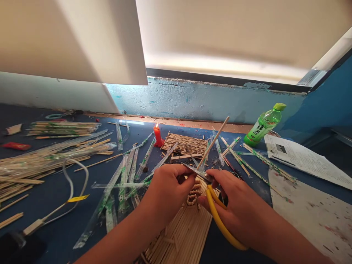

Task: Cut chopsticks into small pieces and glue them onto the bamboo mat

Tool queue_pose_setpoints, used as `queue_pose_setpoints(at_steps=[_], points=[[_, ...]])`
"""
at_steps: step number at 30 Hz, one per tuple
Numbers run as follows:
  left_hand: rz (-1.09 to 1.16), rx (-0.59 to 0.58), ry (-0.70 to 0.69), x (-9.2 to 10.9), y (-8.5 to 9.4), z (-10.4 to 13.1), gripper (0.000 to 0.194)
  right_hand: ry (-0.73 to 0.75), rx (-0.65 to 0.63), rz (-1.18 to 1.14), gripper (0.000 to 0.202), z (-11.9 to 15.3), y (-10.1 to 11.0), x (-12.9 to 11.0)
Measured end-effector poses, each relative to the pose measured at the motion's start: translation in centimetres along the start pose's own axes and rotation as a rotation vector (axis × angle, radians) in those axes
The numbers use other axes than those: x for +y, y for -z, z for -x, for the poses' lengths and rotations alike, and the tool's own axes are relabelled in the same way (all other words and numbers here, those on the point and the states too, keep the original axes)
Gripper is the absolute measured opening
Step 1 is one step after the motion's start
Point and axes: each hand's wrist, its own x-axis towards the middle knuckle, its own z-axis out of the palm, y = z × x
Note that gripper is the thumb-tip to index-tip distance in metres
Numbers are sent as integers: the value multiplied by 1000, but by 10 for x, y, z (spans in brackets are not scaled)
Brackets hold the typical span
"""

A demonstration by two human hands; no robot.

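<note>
Evidently, the work was found part done, with the candle (157,135) taken as the reference. In front of the candle, towards the wearer and off to its right, a pale panel (183,242) of sticks laid side by side was seen; its near end was partly hidden by an arm. Short cut pieces (192,194) were noted in looped rows on its far part. Just right of the candle, a darker slatted mat (187,143) was observed, apparently assembled, with scraps lying over it.

A stick (213,143) was held slanting upwards, in front of the candle and to its right. By the left hand (169,190), fingers drawn narrow, its lower end appeared to be pinched beside the blades of the scissors (216,212). The scissors were gripped in the right hand (231,198), the fingers curled about the pivot and yellow handles. Whether the stick had been cut through could not be told.

Stock was judged ample. A wrapped bundle (64,128) and more loose sticks (16,187) were recorded left of the candle, and torn wrappers (125,176) were strewn in front of it. Cutting was assessed as under way; the rows of pieces were judged incomplete, though their full extent was masked by the hands.
</note>
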Motion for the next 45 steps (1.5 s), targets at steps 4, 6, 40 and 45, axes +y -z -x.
queue_pose_setpoints(at_steps=[4, 6, 40, 45], points=[[-24, -1, -1, -1, -1, -1, 23, 0, -3, 26, 41, -1, 1, -2], [-5, -12, 7, -1, -2, -1, 23, 4, -20, 21, 28, -2, 3, -3], [208, -118, 143, 6, 2, -7, 20, -32, -110, -86, 38, 0, 11, -2], [209, -116, 139, 4, 1, -7, 21, -64, -116, -55, 49, 0, 9, 3]])
